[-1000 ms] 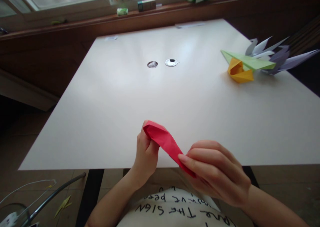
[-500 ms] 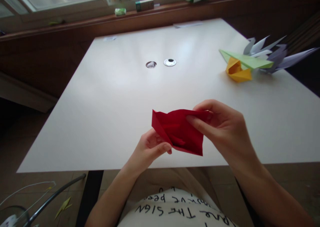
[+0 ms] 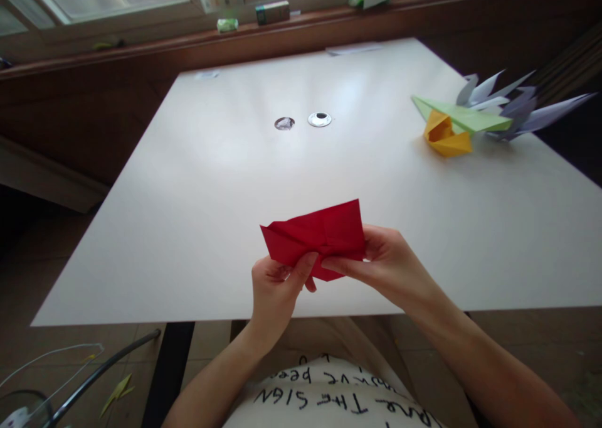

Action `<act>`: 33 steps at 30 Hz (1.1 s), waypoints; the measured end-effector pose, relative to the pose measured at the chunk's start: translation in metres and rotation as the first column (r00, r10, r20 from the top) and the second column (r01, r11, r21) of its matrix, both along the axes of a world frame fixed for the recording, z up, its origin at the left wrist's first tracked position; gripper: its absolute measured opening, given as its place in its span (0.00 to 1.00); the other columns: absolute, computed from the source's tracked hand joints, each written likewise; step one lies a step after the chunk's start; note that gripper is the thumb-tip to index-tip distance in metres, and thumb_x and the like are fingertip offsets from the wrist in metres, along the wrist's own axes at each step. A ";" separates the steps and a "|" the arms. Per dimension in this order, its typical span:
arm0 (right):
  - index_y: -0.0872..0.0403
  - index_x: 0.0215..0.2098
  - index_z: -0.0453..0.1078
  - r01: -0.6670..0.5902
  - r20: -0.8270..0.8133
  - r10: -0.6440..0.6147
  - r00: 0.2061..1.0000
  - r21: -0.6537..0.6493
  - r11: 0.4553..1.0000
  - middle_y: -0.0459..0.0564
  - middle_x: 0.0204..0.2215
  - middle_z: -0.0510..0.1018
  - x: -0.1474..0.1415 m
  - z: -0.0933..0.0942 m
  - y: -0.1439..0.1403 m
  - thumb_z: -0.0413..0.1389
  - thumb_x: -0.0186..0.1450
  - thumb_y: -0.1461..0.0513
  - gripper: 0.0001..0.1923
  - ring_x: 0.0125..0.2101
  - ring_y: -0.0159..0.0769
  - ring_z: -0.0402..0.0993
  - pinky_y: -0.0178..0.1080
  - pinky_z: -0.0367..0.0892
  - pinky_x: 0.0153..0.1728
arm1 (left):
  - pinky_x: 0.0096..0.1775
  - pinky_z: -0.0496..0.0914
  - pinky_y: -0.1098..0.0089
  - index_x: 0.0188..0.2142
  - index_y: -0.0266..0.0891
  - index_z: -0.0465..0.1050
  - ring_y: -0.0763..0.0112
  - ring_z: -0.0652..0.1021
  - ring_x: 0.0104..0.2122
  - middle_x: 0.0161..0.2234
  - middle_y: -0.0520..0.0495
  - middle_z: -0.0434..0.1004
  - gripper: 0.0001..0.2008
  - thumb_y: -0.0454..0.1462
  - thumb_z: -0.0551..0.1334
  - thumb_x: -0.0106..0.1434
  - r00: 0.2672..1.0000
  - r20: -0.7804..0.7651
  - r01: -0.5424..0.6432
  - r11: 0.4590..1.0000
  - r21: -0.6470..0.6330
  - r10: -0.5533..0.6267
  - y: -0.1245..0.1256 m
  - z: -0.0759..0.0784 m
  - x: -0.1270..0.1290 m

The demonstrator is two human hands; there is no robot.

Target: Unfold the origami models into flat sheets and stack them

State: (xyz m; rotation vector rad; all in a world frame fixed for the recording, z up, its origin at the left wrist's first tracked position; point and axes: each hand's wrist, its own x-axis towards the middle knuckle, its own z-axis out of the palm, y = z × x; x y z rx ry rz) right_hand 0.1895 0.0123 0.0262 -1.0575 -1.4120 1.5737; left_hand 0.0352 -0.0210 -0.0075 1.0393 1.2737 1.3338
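Note:
A folded sheet of red paper (image 3: 320, 227) is held up above the near part of the white table. My left hand (image 3: 282, 280) grips its lower left edge, thumb in front and fingers behind. On the lower right side my right hand (image 3: 371, 255) pinches the same paper, its thumb lying along the front near the bottom edge. The two thumb tips are close together. Most of the fingers of both hands are hidden behind the paper.
The white table (image 3: 188, 196) has two round holes, one with a silver rim (image 3: 320, 120). At the right lie a yellow folded paper piece (image 3: 446, 136), a light green paper piece (image 3: 470, 115) and purple-grey paper cranes (image 3: 522, 111). Small packs (image 3: 273, 12) line the window ledge.
My right hand has moved down and left from the paper's upper right to its lower edge. The red paper has turned and now looks flatter, its open pocket no longer showing.

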 end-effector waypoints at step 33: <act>0.57 0.29 0.75 -0.082 0.179 0.091 0.980 -0.060 0.995 0.47 0.20 0.77 0.017 -0.010 0.014 0.61 0.55 0.60 0.08 0.22 0.32 0.73 0.34 0.71 0.24 | 0.21 0.70 0.72 0.21 0.36 0.75 0.72 0.74 0.18 0.17 0.52 0.75 0.09 0.40 0.69 0.48 0.972 -0.192 -0.140 0.990 -0.016 0.134 0.004 -0.002 -0.013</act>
